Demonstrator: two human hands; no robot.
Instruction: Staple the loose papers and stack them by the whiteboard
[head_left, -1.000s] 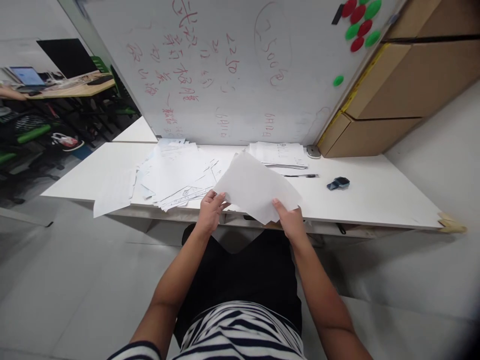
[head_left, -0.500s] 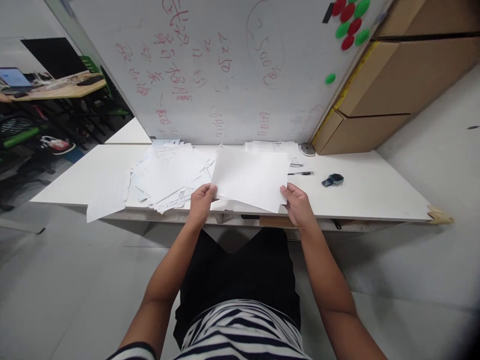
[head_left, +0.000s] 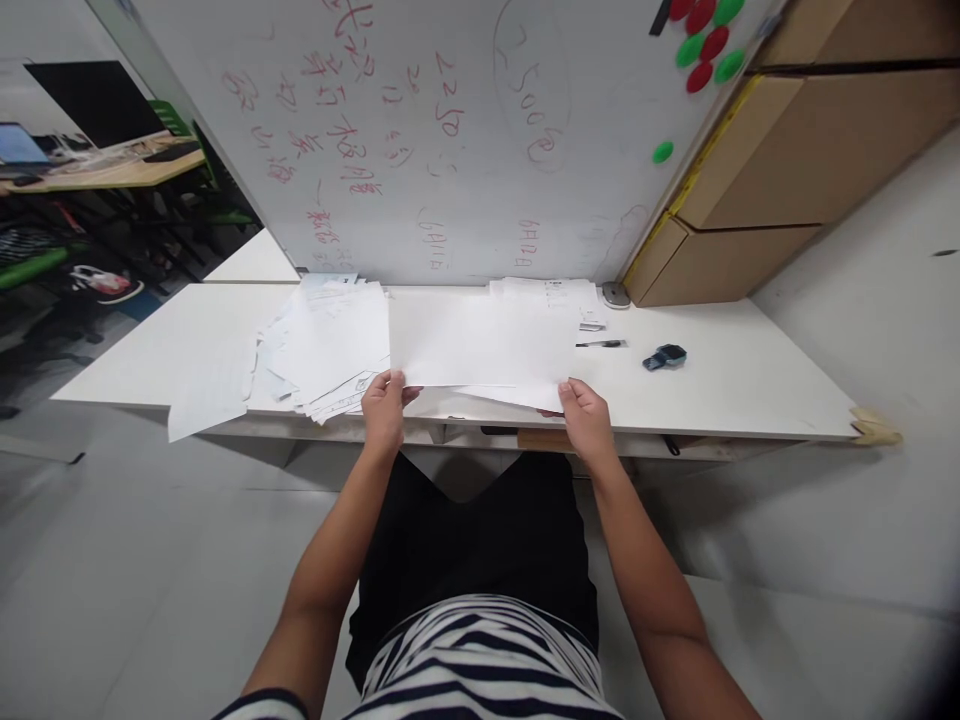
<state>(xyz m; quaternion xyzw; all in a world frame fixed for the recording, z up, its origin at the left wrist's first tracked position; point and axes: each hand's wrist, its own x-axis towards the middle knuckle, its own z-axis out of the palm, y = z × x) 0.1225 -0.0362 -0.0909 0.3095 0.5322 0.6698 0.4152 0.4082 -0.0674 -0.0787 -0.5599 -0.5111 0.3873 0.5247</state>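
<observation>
A blank white sheet of paper (head_left: 480, 340) lies nearly flat over the front middle of the white table (head_left: 750, 385). My left hand (head_left: 384, 408) pinches its near left corner, and my right hand (head_left: 585, 420) pinches its near right corner. Just to the left of the sheet spreads a loose pile of papers (head_left: 322, 340). A smaller stack of printed papers (head_left: 551, 292) rests behind the sheet, against the whiteboard.
A black pen (head_left: 600, 344) and a small dark blue object (head_left: 664, 357) lie to the right on the table. A whiteboard (head_left: 465, 130) with red writing stands behind; cardboard boxes (head_left: 795, 150) are at the right. One loose sheet (head_left: 206, 390) hangs over the table's left front edge.
The sheet was tilted up with one corner raised; both hands have turned it square and lowered it almost flat onto the table.
</observation>
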